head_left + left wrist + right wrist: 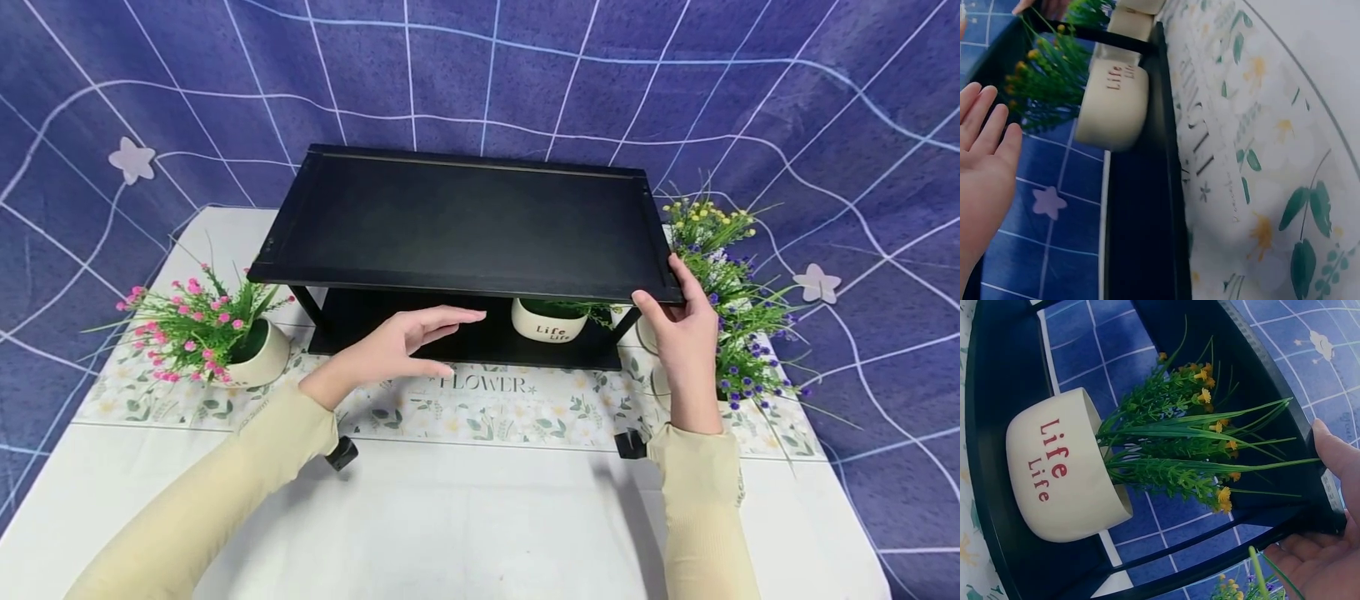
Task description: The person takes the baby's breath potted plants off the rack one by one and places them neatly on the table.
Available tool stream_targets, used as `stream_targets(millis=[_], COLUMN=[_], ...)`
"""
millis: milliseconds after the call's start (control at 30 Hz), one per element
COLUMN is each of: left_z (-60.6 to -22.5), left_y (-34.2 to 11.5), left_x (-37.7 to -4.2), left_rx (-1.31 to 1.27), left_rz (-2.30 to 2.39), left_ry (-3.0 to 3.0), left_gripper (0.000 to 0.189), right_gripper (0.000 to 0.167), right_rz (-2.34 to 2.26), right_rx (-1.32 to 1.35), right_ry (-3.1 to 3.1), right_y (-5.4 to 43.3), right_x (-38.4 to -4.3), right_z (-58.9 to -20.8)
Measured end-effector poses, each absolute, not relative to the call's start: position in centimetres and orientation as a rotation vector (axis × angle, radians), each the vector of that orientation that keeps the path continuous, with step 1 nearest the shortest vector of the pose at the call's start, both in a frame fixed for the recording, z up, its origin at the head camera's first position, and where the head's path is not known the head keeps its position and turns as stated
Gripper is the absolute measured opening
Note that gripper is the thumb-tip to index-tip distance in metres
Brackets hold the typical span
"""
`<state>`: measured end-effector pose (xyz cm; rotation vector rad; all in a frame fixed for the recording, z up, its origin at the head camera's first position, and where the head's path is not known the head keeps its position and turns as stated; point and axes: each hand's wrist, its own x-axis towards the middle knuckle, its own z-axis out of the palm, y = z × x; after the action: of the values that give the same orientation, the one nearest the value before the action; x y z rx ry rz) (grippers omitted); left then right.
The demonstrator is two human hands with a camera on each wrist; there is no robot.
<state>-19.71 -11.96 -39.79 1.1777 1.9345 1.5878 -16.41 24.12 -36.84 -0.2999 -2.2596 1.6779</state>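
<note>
A black two-tier shelf (pixel 465 225) stands on the table. On its lower board sits a cream pot (pixel 550 321) lettered "Life", with orange-yellow flowers (pixel 1207 425) under the top board. My right hand (pixel 684 333) grips the shelf's front right corner, thumb on the near edge and fingers round the side. Held in front of the lower opening, my left hand (pixel 408 342) has straight fingers and thumb apart, with nothing between them. In the left wrist view, the left palm (pixel 985 181) shows beside the shelf, apart from the cream pot (pixel 1113 103).
A pot with pink flowers (pixel 258 354) stands left of the shelf. Right of it are potted plants with purple flowers (pixel 750 367) and yellow flowers (pixel 708 217). A floral runner (pixel 450 417) marked "FLOWER" lies along the white table (pixel 465 525). A blue gridded cloth (pixel 480 75) hangs behind.
</note>
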Motion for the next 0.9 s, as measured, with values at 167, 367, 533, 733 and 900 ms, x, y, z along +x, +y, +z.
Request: stream_targets(millis=[167,367,533,733,900], left_z=[-40.4,-41.0,-41.2,-41.6,-41.8], left_y=[-11.7,-11.0,-10.4,-10.1,-10.0], left_x=[-21.2,-22.6,-23.6,-24.8,-25.5], left_rx=[1.045,0.888,0.638,0.428,0.271], left_rz=[1.609,1.606,1.57,1.489,1.439], left_ry=[1.948,2.032,2.082,2.133,2.126], left_gripper=[0.069,0.073,0.085,0.089,0.093], right_gripper=[0.065,0.064,0.064,0.064,0.064], right_rz=[1.685,1.687,1.675,1.672,1.69], right_rx=[-0.309,-0.301,-0.29,-0.278,-0.28], right_ry=[-2.248,-2.238,-2.24,-2.244,-2.236], right_y=[24.1,24.1,24.1,24.1,24.1], right_x=[-16.4,-16.5,-16.5,-16.5,-16.5], right_z=[-36.8,-36.9,-36.9,-36.9,-36.9])
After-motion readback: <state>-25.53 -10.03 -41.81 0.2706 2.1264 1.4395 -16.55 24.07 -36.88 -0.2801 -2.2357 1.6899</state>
